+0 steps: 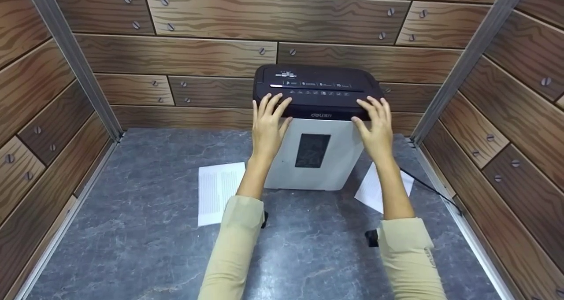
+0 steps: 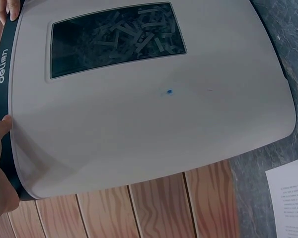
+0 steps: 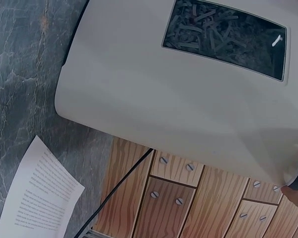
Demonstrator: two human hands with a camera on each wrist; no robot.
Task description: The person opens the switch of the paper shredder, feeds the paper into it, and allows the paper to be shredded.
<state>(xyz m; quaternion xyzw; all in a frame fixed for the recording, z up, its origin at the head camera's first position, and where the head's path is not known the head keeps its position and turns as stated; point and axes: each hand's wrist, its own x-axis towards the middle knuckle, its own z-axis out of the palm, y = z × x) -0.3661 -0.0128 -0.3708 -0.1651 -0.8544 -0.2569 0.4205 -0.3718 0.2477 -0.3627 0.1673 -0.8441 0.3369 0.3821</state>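
A paper shredder (image 1: 339, 154) with a black top (image 1: 324, 95) and a pale grey bin stands upright near the back wall. Shredded paper strips (image 2: 139, 35) show through its dark window (image 1: 313, 150). My left hand (image 1: 267, 137) grips the left front corner of the top, fingers spread over the upper surface and thumb at the front edge. At the opposite corner, my right hand (image 1: 378, 135) holds on in the same way. In the right wrist view only a bit of that hand shows, beside the black edge at lower right.
A printed sheet (image 1: 213, 194) lies on the grey marbled floor (image 1: 145, 229) left of the shredder. Another printed sheet (image 1: 372, 190) lies to the right, partly behind the right forearm. A black cord (image 1: 429, 189) runs along the right side. Wood-patterned walls (image 1: 211, 57) enclose three sides.
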